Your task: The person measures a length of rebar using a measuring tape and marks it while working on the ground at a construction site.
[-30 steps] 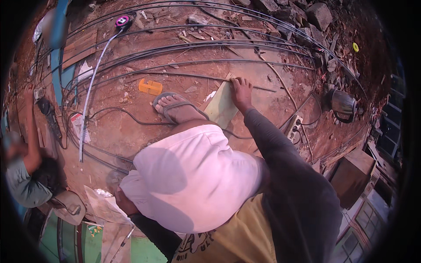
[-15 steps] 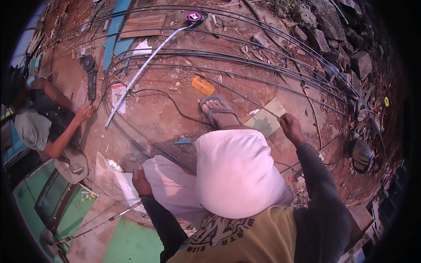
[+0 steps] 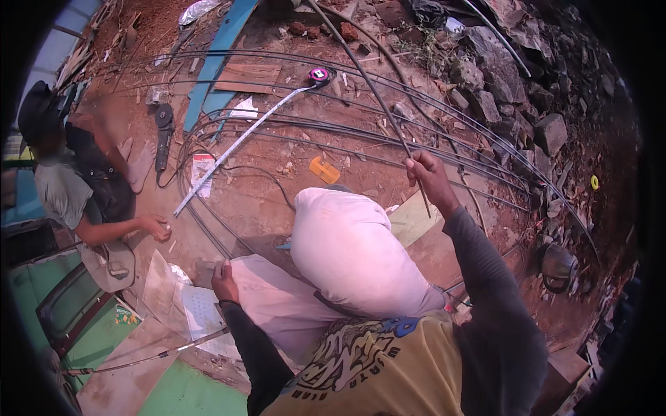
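My right hand (image 3: 429,182) is closed around a thin dark metal rod (image 3: 361,69), which slants up over the ground to the top edge. The rod's short lower end sticks out below the fingers, above a pale board (image 3: 409,220). My left hand (image 3: 224,281) rests against my left knee with its fingers curled; whatever may be inside them is hidden. Between my knees and the far ground lie an extended tape measure (image 3: 320,76), its white blade slanting down to the left, and a yellow plastic piece (image 3: 324,170).
Several long dark rods (image 3: 388,135) cross the ground ahead. At left a co-worker (image 3: 59,187) sits near an angle grinder (image 3: 164,132). Rocks (image 3: 485,62) line the far right; a dark helmet-like object (image 3: 558,267) lies at right. A green panel (image 3: 201,388) is at lower left.
My right hand has raised the rod and swung it, so it points up and away. The co-worker has let go of the angle grinder, now on the ground. My view has shifted slightly.
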Demonstrator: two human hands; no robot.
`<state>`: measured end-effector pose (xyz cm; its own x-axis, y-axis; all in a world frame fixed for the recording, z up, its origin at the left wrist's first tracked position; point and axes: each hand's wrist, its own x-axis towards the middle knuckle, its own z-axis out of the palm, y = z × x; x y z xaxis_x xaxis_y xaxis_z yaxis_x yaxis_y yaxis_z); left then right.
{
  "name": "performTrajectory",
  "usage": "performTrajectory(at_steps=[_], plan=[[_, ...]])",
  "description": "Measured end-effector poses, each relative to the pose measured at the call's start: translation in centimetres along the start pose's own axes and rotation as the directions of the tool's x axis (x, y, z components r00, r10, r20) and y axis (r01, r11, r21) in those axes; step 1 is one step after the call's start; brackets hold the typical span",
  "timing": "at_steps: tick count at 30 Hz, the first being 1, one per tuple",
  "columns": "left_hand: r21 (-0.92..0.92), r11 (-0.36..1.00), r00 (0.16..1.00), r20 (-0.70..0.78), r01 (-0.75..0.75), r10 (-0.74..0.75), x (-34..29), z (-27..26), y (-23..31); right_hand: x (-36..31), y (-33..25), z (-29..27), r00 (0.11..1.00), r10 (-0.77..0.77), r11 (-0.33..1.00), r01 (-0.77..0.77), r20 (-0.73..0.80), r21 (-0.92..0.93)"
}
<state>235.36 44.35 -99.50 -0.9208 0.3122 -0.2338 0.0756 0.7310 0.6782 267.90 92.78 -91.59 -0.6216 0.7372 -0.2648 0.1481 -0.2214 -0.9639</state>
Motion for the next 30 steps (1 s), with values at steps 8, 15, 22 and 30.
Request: performTrajectory(at_steps=[8, 15, 22, 30], plan=[[-0.056, 0.998, 0.998, -0.053, 0.041, -0.044, 2.5, 2.4, 5.0, 14.7, -13.3, 3.0, 0.939, -0.304, 0.953, 0.303, 0.158, 0.033], [-0.087, 0.989, 0.958, -0.273, -0.118, 0.091, 2.4, 3.6, 5.5, 16.1, -17.6, 8.3, 0.894, -0.315, 0.948, 0.314, 0.320, 0.057], [-0.186, 0.948, 0.959, -0.166, -0.258, 0.229, 0.2, 2.8, 16.3, 13.1, -23.1, 18.5, 0.824, -0.435, 0.879, 0.302, 0.363, 0.369], [-0.878, 0.113, 0.883, -0.450, -0.465, 0.136, -3.0, -1.5, 26.5, 4.3, -20.8, 27.8, 0.902, -0.201, 0.796, -0.076, 0.381, 0.600]])
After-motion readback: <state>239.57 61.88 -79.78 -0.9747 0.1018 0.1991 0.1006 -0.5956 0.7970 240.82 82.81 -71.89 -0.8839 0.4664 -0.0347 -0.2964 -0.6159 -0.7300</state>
